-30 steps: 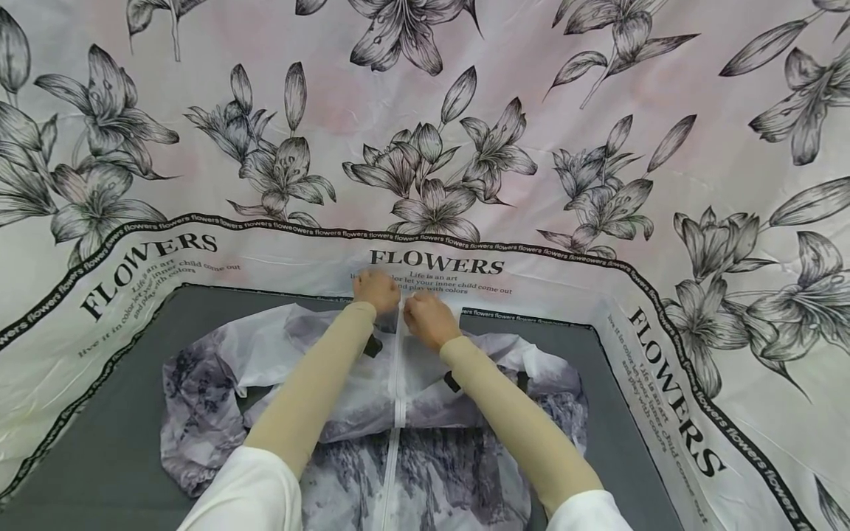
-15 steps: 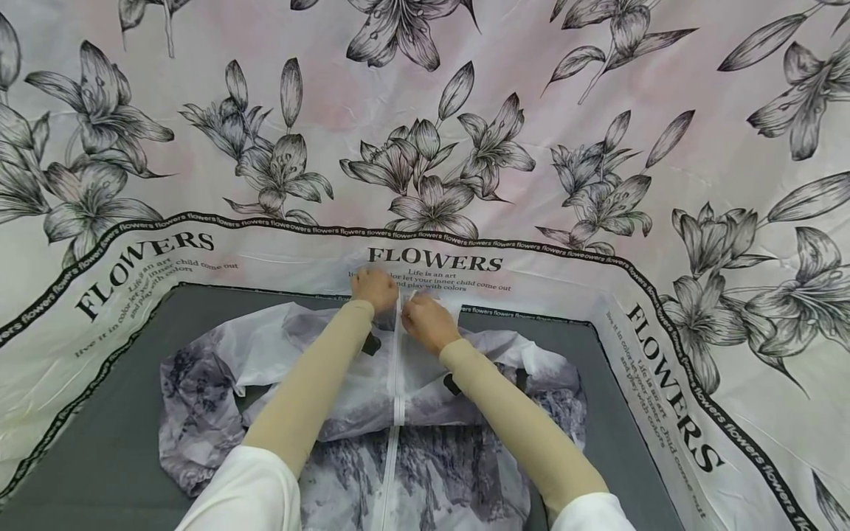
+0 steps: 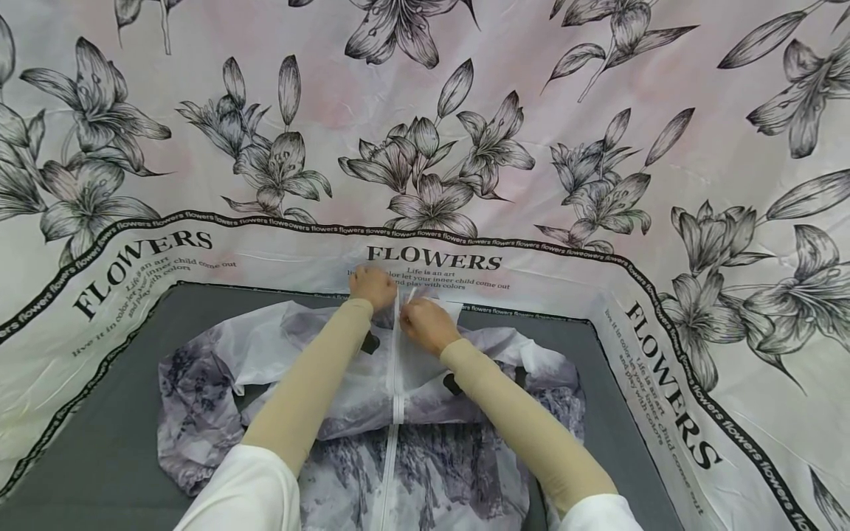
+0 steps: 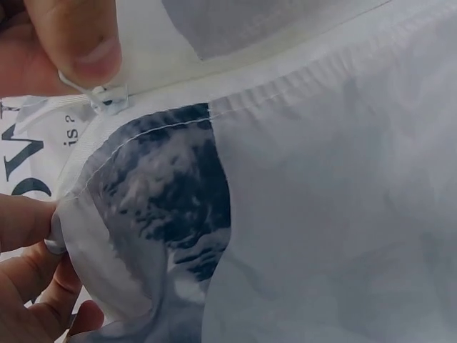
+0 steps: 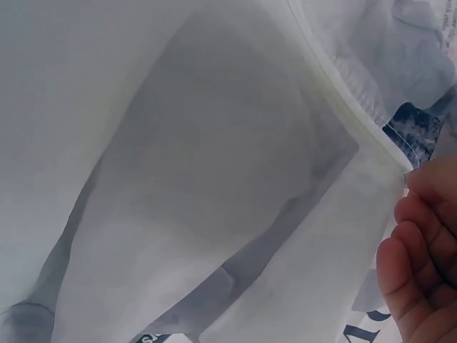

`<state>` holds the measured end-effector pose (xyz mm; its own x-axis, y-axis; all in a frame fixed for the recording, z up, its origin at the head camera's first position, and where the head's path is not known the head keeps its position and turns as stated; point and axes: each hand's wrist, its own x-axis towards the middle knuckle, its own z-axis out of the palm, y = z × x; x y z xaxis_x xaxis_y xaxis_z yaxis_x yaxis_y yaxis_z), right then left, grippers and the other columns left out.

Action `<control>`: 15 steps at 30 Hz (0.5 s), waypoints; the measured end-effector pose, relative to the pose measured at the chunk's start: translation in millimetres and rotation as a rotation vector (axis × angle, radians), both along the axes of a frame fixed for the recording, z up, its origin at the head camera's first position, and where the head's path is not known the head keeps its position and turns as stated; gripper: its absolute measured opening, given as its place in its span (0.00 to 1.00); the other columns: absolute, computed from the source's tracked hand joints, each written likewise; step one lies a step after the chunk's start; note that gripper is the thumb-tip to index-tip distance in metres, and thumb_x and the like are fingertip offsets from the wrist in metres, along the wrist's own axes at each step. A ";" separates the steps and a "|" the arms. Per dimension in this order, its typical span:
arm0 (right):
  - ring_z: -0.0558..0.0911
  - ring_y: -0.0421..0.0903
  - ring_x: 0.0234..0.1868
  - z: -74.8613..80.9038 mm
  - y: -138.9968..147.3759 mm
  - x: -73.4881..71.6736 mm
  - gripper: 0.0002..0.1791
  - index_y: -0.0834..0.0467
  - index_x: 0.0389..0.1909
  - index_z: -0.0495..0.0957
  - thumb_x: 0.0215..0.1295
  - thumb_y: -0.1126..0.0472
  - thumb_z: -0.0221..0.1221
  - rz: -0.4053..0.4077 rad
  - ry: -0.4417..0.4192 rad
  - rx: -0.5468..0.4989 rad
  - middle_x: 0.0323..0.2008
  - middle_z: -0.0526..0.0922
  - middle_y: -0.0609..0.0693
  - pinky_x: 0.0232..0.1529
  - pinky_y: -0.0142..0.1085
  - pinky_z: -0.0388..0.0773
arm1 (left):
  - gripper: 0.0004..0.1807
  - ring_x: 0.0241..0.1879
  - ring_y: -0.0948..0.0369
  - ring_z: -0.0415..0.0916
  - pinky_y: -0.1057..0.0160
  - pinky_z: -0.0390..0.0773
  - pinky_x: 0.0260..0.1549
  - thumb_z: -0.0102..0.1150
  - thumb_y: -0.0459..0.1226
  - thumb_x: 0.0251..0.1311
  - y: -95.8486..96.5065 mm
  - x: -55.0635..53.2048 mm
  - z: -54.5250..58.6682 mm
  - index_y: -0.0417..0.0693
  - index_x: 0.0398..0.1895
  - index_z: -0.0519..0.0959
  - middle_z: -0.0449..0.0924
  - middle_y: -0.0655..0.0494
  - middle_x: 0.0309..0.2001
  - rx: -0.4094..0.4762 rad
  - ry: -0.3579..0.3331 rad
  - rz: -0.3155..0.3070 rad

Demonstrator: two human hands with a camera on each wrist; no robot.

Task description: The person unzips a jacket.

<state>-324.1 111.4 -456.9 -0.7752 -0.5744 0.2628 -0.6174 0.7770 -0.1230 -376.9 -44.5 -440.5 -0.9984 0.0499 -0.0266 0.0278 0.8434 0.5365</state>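
A white and grey-purple patterned zip-up jacket lies spread out with its sleeves to the sides. A white zipper runs up its middle. At the upper end of the zipper, my left hand pinches the jacket's edge between thumb and fingers. Close beside it, my right hand is bent over the zipper's other side. In the left wrist view a thumb, apparently the right one, holds a small zipper pull. The right wrist view shows right-hand fingers curled, pinching the zipper's edge.
A dark grey surface lies under the jacket. Cloth printed with flowers and lettering surrounds it at the back and sides. The left sleeve is bunched at the left, with two small black pieces on the jacket front.
My right hand has shifted very slightly towards me, showing more white fabric above it. My left hand stays almost in place at the zipper's top. The view has drifted a little.
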 end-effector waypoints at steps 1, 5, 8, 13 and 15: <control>0.83 0.44 0.35 0.3 -0.1 0.3 0.06 0.57 0.34 0.86 0.66 0.66 0.61 0.000 -0.003 0.001 0.33 0.86 0.49 0.40 0.36 0.81 | 0.21 0.63 0.44 0.64 0.42 0.55 0.70 0.46 0.40 0.71 0.0 0.4 0.4 0.49 0.15 0.71 0.80 0.48 0.47 0.001 -0.001 0.001; 0.82 0.43 0.35 2.3 -0.4 1.5 0.05 0.56 0.35 0.86 0.67 0.66 0.61 0.001 -0.013 0.009 0.33 0.87 0.49 0.39 0.35 0.81 | 0.21 0.64 0.44 0.63 0.42 0.54 0.71 0.45 0.40 0.71 -0.6 0.1 0.6 0.47 0.16 0.73 0.80 0.47 0.49 0.004 -0.005 0.003; 0.82 0.43 0.34 4.7 -0.4 2.2 0.06 0.57 0.34 0.86 0.67 0.65 0.61 0.003 -0.015 0.017 0.33 0.87 0.49 0.39 0.35 0.81 | 0.20 0.65 0.44 0.63 0.42 0.53 0.71 0.45 0.41 0.70 -1.1 -1.2 -0.2 0.46 0.21 0.79 0.79 0.46 0.52 -0.002 0.002 0.002; 0.81 0.42 0.33 9.9 0.1 5.5 0.06 0.56 0.33 0.86 0.67 0.65 0.60 0.006 -0.024 0.022 0.32 0.87 0.49 0.38 0.35 0.80 | 0.19 0.64 0.44 0.64 0.41 0.55 0.70 0.45 0.41 0.70 -0.4 -2.1 -1.9 0.45 0.30 0.85 0.79 0.46 0.52 -0.020 0.016 0.002; 0.81 0.42 0.33 12.2 0.7 7.7 0.06 0.56 0.33 0.86 0.67 0.65 0.60 0.007 -0.035 0.016 0.32 0.87 0.49 0.38 0.35 0.80 | 0.19 0.63 0.44 0.63 0.42 0.55 0.70 0.45 0.41 0.70 0.4 -1.7 -2.7 0.45 0.29 0.84 0.79 0.45 0.52 -0.021 0.017 0.003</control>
